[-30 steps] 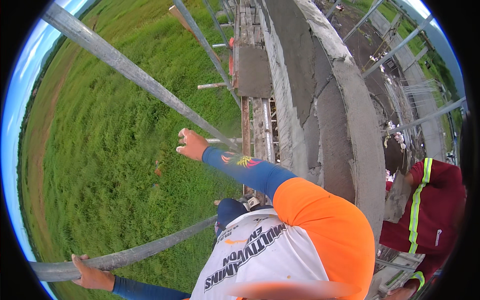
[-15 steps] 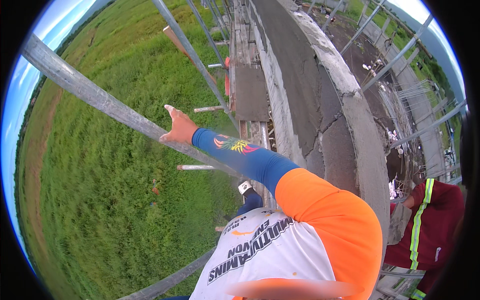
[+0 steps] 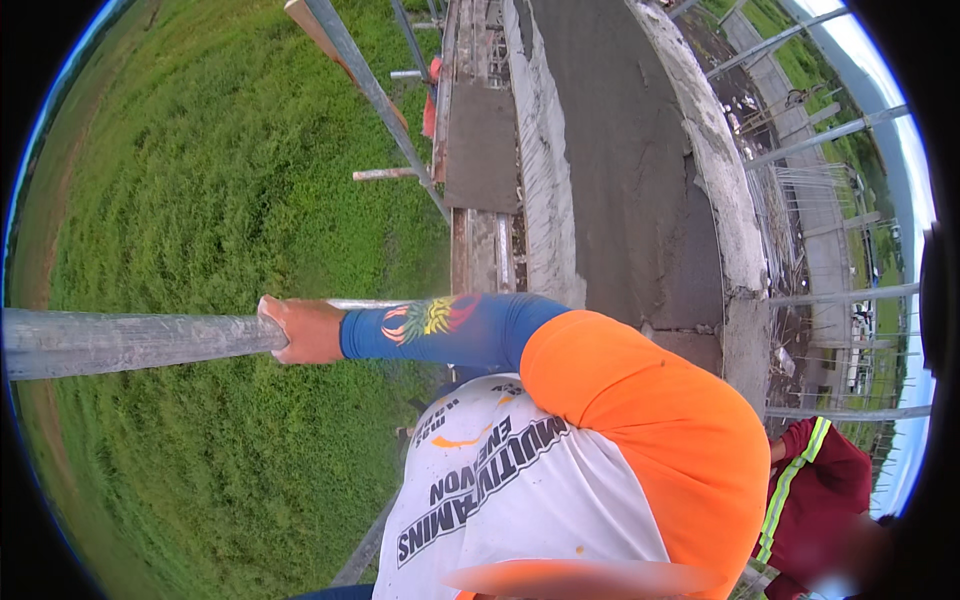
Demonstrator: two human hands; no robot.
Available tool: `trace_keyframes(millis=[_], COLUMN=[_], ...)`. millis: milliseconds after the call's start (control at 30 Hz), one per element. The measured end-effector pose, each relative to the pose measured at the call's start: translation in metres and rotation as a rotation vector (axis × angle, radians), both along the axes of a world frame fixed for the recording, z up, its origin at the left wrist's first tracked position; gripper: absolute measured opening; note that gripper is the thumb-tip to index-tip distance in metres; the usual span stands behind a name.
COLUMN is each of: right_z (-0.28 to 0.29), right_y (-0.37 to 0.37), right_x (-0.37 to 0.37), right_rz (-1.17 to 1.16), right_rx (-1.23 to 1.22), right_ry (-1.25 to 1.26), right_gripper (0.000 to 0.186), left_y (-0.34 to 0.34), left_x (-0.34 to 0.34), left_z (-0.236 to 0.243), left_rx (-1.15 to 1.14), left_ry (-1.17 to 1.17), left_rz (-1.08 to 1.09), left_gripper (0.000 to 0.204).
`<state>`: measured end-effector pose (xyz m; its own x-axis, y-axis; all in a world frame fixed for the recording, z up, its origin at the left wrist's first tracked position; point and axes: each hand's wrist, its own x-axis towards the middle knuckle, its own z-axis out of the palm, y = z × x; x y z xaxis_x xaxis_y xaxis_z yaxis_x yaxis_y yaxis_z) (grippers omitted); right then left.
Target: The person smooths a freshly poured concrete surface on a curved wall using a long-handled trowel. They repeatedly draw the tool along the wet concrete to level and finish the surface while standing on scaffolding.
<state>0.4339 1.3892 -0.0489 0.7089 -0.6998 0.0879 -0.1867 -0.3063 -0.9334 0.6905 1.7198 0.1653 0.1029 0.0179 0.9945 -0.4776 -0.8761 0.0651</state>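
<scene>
Head view: right hand [image 3: 303, 331] wrapped round a grey metal pole [image 3: 130, 342], which runs roughly level from the left rim to the fist, above green grass [image 3: 200, 210]. Left hand out of frame; its state cannot be told (only a blue sleeve [image 3: 345, 592] shows at the lower edge). Flat grey board [image 3: 482, 150] on the plank walkway [image 3: 480, 255], beside a mortar-topped wall [image 3: 625, 150]. Co-worker in maroon [image 3: 835, 480], lower right.

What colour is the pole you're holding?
Grey: the pole in the right hand shows best in the head view.
</scene>
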Motion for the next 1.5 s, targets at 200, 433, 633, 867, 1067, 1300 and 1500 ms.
trace_keyframes(millis=[200, 433, 633, 867, 1067, 1300, 1500], right_z=[0.005, 0.001, 0.01, -0.035, -0.152, -0.042, 0.066], right_y=[-0.003, -0.025, -0.035, -0.129, -0.305, -0.574, -0.641], right_x=[-0.002, -0.002, -0.005, -0.055, -0.197, -0.187, -0.126], right_rz=[0.018, 0.131, 0.339, 0.672, 0.136, -0.447, -0.252], right_rx=[-0.084, -0.121, -0.102, -0.102, 0.168, -0.158, -0.15], right_ry=[-0.011, -0.036, -0.042, 0.063, 0.653, 0.148, 0.089], right_gripper=[0.047, 0.048, 0.056, 0.061, 0.043, 0.087, 0.075], left_y=[-0.223, -0.316, -0.304, -0.318, -0.323, -0.29, -0.229], left_x=[-0.071, -0.122, -0.122, -0.157, -0.154, -0.118, -0.063], left_z=[-0.009, 0.016, 0.013, 0.023, 0.016, 0.005, -0.002], left_rx=[-0.014, -0.162, -0.235, -0.328, -0.381, -0.094, -0.024], left_ry=[0.401, 0.672, 0.604, 0.728, 0.508, 0.372, 0.363], left_rz=[-1.434, -1.363, -1.246, -1.086, -0.845, -0.422, -0.699], left_gripper=[0.071, 0.039, 0.026, 0.037, 0.056, 0.05, 0.07])
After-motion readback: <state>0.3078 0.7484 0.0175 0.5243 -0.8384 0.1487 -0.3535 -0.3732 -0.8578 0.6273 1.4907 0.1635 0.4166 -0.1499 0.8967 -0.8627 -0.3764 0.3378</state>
